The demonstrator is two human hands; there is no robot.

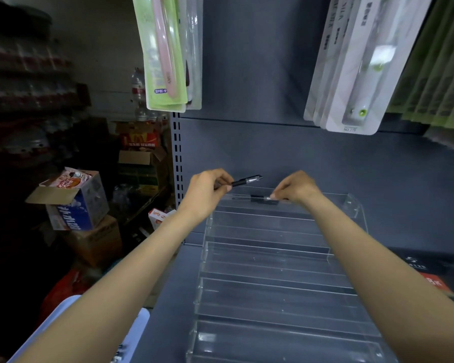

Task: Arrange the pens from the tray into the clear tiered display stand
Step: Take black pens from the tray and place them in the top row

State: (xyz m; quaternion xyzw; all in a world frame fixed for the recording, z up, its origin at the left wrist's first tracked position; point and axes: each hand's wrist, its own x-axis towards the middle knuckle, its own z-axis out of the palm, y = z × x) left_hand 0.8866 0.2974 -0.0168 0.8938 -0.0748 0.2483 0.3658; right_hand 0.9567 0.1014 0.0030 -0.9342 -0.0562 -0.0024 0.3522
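Two hands: left pinches a pen; right sets another in the stand.

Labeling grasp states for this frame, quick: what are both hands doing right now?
Left hand: pinches a black pen, held above the clear stand.
Right hand: fingertips pinch a second pen lying in the stand's top tier.
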